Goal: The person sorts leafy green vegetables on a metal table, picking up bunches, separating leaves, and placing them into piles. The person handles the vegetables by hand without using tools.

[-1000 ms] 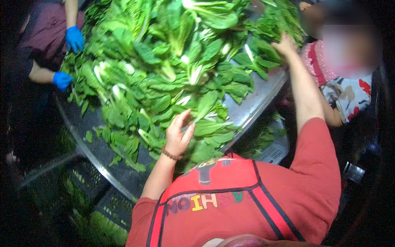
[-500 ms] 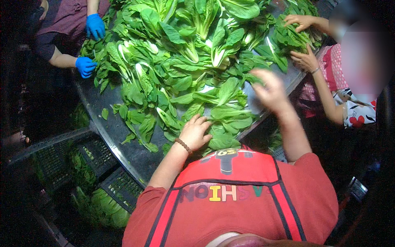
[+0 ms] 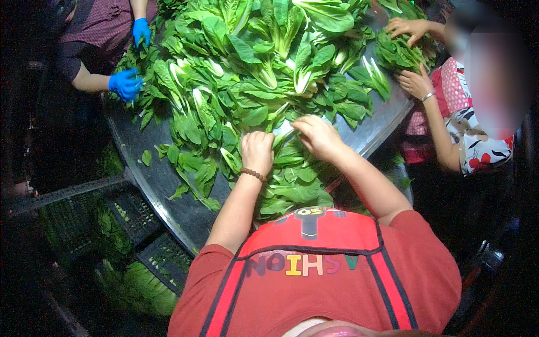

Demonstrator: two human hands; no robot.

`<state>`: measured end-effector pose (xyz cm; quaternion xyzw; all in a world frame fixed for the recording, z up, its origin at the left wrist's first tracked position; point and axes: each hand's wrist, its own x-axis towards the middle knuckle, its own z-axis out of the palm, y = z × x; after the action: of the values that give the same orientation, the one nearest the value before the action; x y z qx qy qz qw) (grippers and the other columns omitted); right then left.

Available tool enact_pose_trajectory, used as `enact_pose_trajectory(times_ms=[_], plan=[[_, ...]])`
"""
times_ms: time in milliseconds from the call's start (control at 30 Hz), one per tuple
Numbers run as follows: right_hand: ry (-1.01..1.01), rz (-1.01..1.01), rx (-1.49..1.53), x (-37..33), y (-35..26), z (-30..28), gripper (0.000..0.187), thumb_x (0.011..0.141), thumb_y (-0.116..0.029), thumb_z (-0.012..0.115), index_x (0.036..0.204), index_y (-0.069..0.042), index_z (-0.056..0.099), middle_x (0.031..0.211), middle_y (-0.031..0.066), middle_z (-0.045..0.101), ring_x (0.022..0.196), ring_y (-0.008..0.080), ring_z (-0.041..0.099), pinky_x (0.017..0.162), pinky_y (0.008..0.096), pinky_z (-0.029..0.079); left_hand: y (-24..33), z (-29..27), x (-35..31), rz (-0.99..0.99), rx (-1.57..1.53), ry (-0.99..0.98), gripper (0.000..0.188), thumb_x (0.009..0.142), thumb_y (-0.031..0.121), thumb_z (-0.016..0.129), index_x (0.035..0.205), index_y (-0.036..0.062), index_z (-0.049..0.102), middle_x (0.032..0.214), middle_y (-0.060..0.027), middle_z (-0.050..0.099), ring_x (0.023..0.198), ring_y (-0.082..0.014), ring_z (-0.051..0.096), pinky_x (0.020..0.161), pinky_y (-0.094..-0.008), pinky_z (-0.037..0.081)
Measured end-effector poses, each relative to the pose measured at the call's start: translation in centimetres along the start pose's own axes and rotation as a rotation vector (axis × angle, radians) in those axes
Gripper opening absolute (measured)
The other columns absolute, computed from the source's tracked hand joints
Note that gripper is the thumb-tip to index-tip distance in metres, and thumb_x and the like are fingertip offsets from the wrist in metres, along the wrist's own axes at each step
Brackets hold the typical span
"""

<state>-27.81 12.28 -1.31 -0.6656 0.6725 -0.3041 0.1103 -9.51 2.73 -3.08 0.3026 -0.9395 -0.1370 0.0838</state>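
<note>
A large heap of leafy greens with pale stems covers the metal table. In front of me, a loose bunch of leaves hangs between my arms and over the near edge. My left hand, a brown bead bracelet at its wrist, has its fingers curled down on the left side of the bunch. At the bunch's upper right, my right hand closes its fingers at the pale stems. Both sets of fingertips are partly hidden, and a narrow gap with stems and leaves separates the hands.
A blue-gloved person handles greens at the left. On the right, another person's hands hold a leafy bunch at the table's rim. Black crates and more greens lie below the table at lower left.
My right hand has come left and down from the right side, near my left hand. My left hand has moved up and its fingers have curled. The bunch's leaves now hang nearer me.
</note>
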Motion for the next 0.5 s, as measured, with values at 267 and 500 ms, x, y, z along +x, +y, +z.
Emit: enact_pose_trajectory(times_ms=[267, 500], plan=[[0.115, 0.368, 0.45, 0.6, -0.8, -1.4, 0.021, 0.076, -0.014, 0.057, 0.094, -0.003, 0.059, 0.079, 0.0124, 0.062, 0.073, 0.0296, 0.06, 0.069, 0.0356, 0.047, 0.9, -8.7, 0.3, -0.107, -0.309, 0.715, 0.059, 0.063, -0.001, 0.067, 0.118, 0.0035, 0.045, 0.117, -0.0131, 0.047, 0.108, -0.0269, 0.046, 0.098, -0.0376, 0.03], [-0.331, 0.256, 0.398, 2.8, -6.8, -2.6, 0.031, 0.081, -0.033, 0.057, 0.097, -0.006, 0.059, 0.077, 0.0163, 0.061, 0.071, 0.0293, 0.061, 0.065, 0.0362, 0.047, 3.4, -5.3, 0.9, -0.572, -1.967, 0.06, 0.041, 0.086, 0.021, 0.057, 0.119, 0.0023, 0.043, 0.108, -0.0116, 0.054, 0.1, -0.0194, 0.052, 0.088, -0.0335, 0.041]])
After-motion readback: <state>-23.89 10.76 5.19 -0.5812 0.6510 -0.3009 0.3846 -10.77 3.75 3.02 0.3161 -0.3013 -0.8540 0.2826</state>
